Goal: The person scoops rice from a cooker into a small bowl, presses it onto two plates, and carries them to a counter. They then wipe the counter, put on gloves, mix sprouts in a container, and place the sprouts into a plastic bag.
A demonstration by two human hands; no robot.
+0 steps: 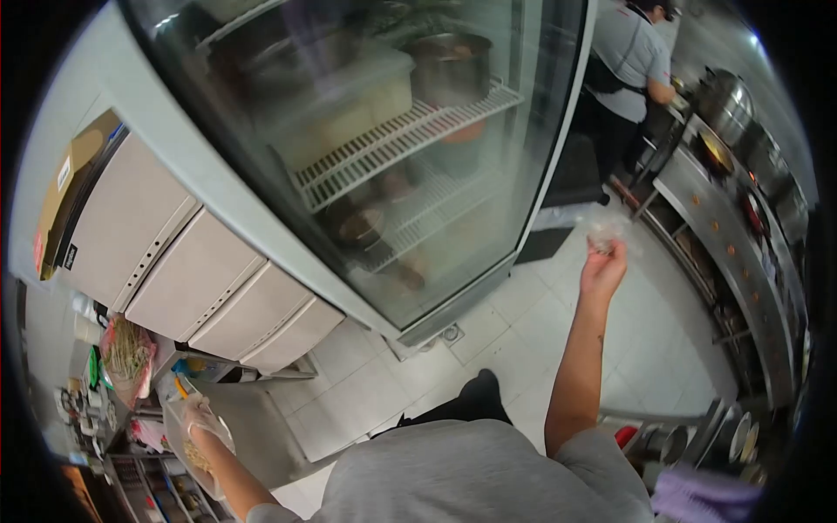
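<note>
My right hand (603,266) is raised in front of me, its fingers closed round a crumpled piece of clear plastic (603,230) that is blurred. It is to the right of the glass-door fridge (410,200). Low on the left, my left hand (200,413) wears a thin clear glove. Its fingers are bent at the rim of a clear bowl (228,433), and the forearm covers part of it. Pale, shredded-looking food (197,455) is in the bowl. A steel worktop (261,433) lies beside and below that hand.
Pale drawers (222,283) stand left of the fridge, with a cardboard box (65,187) on top. A bag of stalks (128,353) is at the left. Another person (628,65) is at the steel cooking counter (697,205), at the back right. A purple cloth (706,494) is at lower right.
</note>
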